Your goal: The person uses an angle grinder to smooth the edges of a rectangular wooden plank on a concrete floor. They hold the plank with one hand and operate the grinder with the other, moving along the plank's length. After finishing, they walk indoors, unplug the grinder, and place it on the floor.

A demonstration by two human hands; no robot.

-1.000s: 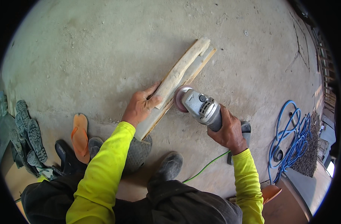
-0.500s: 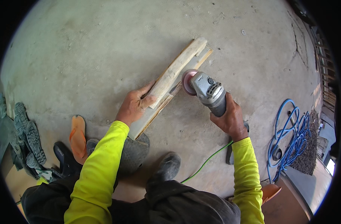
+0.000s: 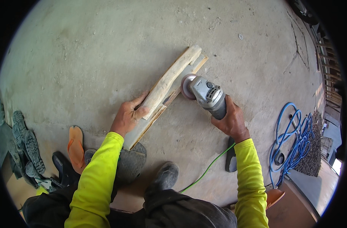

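My left hand [image 3: 128, 115] grips the near end of a pale, weathered strip of wood [image 3: 169, 79], its fingers closed over the edge. The strip lies along a longer flat board [image 3: 132, 136] with rough wooden edges, slanting up to the right. In my right hand [image 3: 234, 118] is a grey angle grinder [image 3: 209, 93], held round its dark handle. Its reddish-brown disc [image 3: 188, 86] is close to the right edge of the board; whether it touches I cannot tell. A green cord [image 3: 208, 167] runs from below my right wrist toward my legs.
Coiled blue hose [image 3: 286, 140] lies at the right by a dark mat [image 3: 312, 152]. To the left are an orange flip-flop [image 3: 76, 146], a black sandal [image 3: 62, 167] and several boots [image 3: 28, 142]. My shoe [image 3: 166, 174] stands on the concrete floor [image 3: 93, 64].
In the picture, the wood, board, grinder and both hands have shifted slightly left and down, as has much of the floor scene. Both holds stay the same.
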